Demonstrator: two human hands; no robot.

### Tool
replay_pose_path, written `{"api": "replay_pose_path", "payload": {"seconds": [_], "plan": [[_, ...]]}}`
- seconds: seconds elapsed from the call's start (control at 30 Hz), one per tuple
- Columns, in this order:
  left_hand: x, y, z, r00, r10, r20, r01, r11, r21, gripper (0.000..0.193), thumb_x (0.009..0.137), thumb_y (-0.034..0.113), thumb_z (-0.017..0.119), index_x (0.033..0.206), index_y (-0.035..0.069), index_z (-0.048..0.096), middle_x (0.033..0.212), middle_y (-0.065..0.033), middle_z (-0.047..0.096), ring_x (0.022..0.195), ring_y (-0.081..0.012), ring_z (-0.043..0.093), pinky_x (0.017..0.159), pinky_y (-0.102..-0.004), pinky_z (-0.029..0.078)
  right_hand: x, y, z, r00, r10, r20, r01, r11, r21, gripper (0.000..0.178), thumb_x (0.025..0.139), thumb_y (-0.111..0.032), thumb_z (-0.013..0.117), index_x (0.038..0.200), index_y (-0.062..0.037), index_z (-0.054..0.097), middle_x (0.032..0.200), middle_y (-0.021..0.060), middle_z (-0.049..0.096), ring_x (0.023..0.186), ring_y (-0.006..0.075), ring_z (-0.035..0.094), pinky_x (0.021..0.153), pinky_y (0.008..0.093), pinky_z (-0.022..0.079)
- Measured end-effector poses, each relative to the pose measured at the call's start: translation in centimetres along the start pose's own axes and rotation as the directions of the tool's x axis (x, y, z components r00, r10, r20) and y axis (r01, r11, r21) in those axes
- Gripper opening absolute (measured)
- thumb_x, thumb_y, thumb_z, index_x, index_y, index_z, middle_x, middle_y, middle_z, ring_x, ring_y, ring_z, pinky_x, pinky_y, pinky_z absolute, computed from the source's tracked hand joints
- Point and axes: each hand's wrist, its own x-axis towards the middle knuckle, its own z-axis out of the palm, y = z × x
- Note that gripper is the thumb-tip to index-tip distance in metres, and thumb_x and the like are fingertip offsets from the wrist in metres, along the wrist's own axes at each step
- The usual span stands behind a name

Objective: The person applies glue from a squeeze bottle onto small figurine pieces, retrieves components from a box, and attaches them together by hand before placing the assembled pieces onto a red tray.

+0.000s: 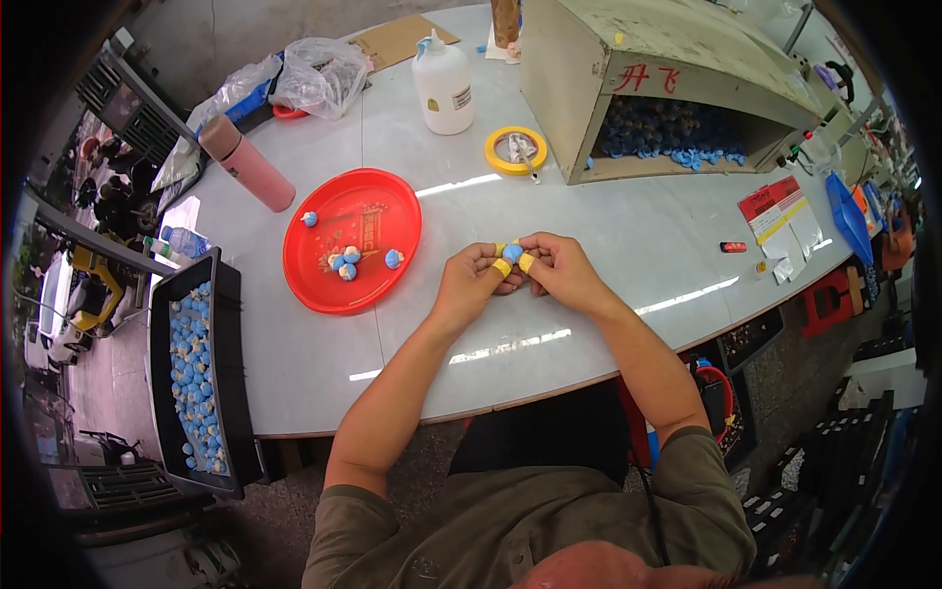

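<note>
Over the middle of the table, my left hand (469, 282) and my right hand (561, 272) meet with fingertips closed around a small blue ball-shaped piece (512, 253). Yellow tape wraps several of my fingertips. The fingers hide the underside of the piece, so its exact kind does not show. Left of my hands lies a red round plate (339, 292) carrying several small blue-and-cream balls (347, 272), some grouped and others apart. A black crate (235, 412) at the table's left side holds many similar balls.
A pink flask (250, 167) and a white bottle (444, 88) stand beyond the plate. Near a yellow tape roll (497, 167), an open-fronted box (551, 108) contains many blue pieces. Papers (780, 221) and a small red cylinder (733, 247) lie at right.
</note>
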Motion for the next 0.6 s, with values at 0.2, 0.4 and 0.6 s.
{"api": "replay_pose_path", "payload": {"seconds": [0.2,0.4,0.6], "plan": [[-0.03,0.24,-0.34,0.998,-0.031,0.058,0.036,0.996,-0.078,0.026,0.097,0.016,0.055,0.113,-0.004,0.052,0.099,-0.0140,0.067,0.085,-0.0171,0.067,0.075,-0.0255,0.055,-0.06,0.05,-0.32,0.999,-0.023,0.031,0.023,1.000,0.019,0.020,0.094,-0.011,0.055,0.110,0.0006,0.060,0.076,0.0018,0.060,0.058,0.0055,0.053,0.051,0.0201,0.044],[-0.19,0.38,-0.11,0.995,-0.069,0.068,0.075,0.993,-0.094,0.028,0.096,0.021,0.056,0.110,-0.003,0.052,0.094,-0.0142,0.067,0.083,-0.0172,0.068,0.074,-0.0255,0.055,-0.12,0.11,-0.26,0.999,-0.029,0.021,0.028,0.999,0.043,0.020,0.094,-0.015,0.057,0.106,0.0008,0.061,0.073,0.0021,0.060,0.055,0.0054,0.052,0.048,0.0200,0.043],[-0.11,-0.15,-0.09,0.997,-0.057,0.049,0.061,0.994,-0.090,0.027,0.096,0.019,0.056,0.110,-0.003,0.052,0.095,-0.0139,0.067,0.084,-0.0174,0.068,0.073,-0.0258,0.056,-0.38,-0.47,0.34,0.999,-0.044,-0.030,0.042,0.998,-0.036,0.020,0.094,-0.016,0.059,0.102,0.0015,0.062,0.071,0.0016,0.060,0.054,0.0052,0.052,0.047,0.0196,0.042]]}}
